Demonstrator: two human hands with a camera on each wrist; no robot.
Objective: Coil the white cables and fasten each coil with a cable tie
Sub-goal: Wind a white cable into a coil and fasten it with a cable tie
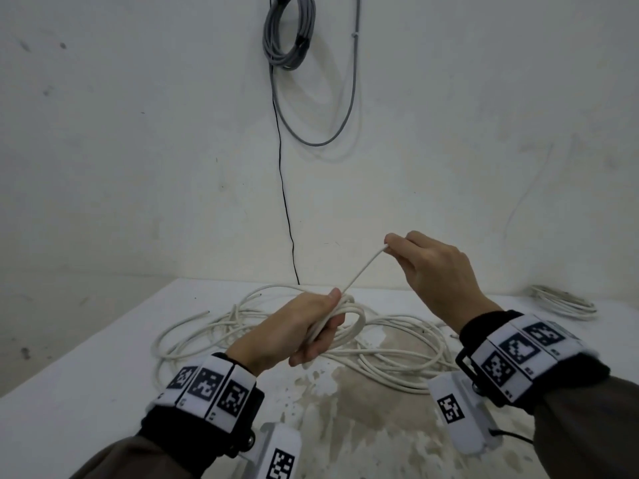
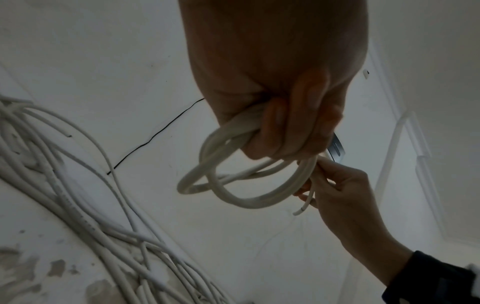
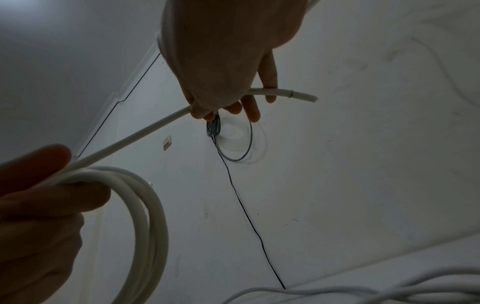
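Observation:
My left hand [image 1: 311, 326] grips a small coil of white cable [image 1: 349, 316] above the table; the loops [image 2: 233, 181] hang below its curled fingers. From the coil a straight stretch of the same cable [image 1: 363, 269] rises to my right hand [image 1: 415, 257], which pinches it near its cut end [image 3: 303, 95]. The right hand is up and to the right of the left. A loose tangle of white cables [image 1: 380, 344] lies on the white table [image 1: 86, 392] under both hands. I see no cable tie.
A coiled white cable [image 1: 563, 302] lies at the table's far right. On the wall behind, a grey cable bundle [image 1: 287, 32] hangs with a long loop, and a thin black wire [image 1: 283, 188] runs down to the table. The tabletop paint is worn in front [image 1: 363, 426].

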